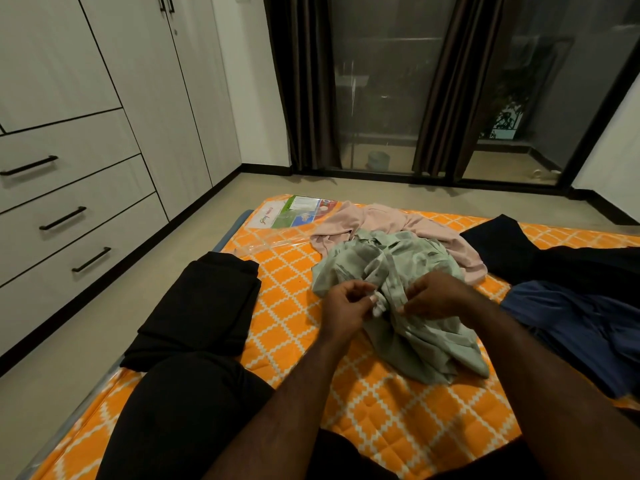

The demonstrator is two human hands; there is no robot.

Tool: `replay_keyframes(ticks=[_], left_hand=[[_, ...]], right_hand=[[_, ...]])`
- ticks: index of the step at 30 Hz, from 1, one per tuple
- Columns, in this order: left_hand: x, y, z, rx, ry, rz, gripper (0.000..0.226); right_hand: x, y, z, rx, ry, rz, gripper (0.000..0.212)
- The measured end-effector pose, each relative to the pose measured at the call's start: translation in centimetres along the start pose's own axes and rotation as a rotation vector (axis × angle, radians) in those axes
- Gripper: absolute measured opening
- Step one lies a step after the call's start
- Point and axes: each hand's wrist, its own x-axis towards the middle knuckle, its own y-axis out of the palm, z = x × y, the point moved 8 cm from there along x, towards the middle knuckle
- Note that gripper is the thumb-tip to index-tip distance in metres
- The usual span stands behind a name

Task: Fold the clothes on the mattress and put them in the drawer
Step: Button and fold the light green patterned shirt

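**A:** Start at the left. What's beside the mattress [287, 271]?

**B:** Off its left edge, across a strip of floor, are the drawers [69, 216]. All three are shut. On the mattress's left edge lies a folded black garment [204, 306], with its long side running from the near end to the far end.

**A:** And in the middle of the mattress?

**B:** The green shirt [398, 268] lies there, rumpled and unfolded. Its long axis runs from the mattress's far side, where what looks like the collar points, back and a little rightward to the near side, where the hem lies.

**A:** And the hands?

**B:** Both are on the shirt, roughly halfway along it. The left hand [343, 308] has its fingers curled and pinches a bunched bit of the front edge. Close beside it, the right hand [436, 296] pinches the button strip between thumb and fingers.

**A:** Where is the shirt relative to that grip?

**B:** The collar half spreads beyond the hands towards the mattress's far edge. The hem half trails under the right forearm towards the near edge.

**A:** What else is there, further right?

**B:** A pink garment [381, 220] lies partly under the shirt, by the mattress's far edge. A black garment [512, 247] and a blue garment [571, 327], both loose, lie on the mattress's right side.
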Motion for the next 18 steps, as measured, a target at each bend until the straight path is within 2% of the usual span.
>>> replay_keyframes(ticks=[3, 5, 8, 10, 13, 18], left_hand=[[-0.2, 0.0, -2.3, -0.074, 0.123, -0.044, 0.02], [-0.1, 0.0, -4.1, -0.04, 0.23, -0.059, 0.022], [-0.2, -0.1, -5.8, 0.31, 0.441, -0.088, 0.022], [-0.1, 0.0, -5.4, 0.475, 0.492, -0.086, 0.02], [0.2, 0.0, -3.9, 0.41, 0.355, -0.061, 0.02], [0.4, 0.0, -1.7, 0.176, 0.098, 0.011, 0.018]], right_hand=[[-0.1, 0.3, -0.1, -0.033, -0.023, 0.005, 0.017], [-0.2, 0.3, 0.5, 0.089, -0.066, -0.028, 0.022], [-0.5, -0.4, 1.8, 0.203, -0.171, -0.119, 0.016], [-1.0, -0.7, 2.4, 0.221, -0.218, -0.197, 0.011], [-1.3, -0.6, 2.7, 0.251, -0.239, -0.279, 0.013], [-1.1, 0.6, 2.2, 0.334, -0.197, -0.278, 0.006]])
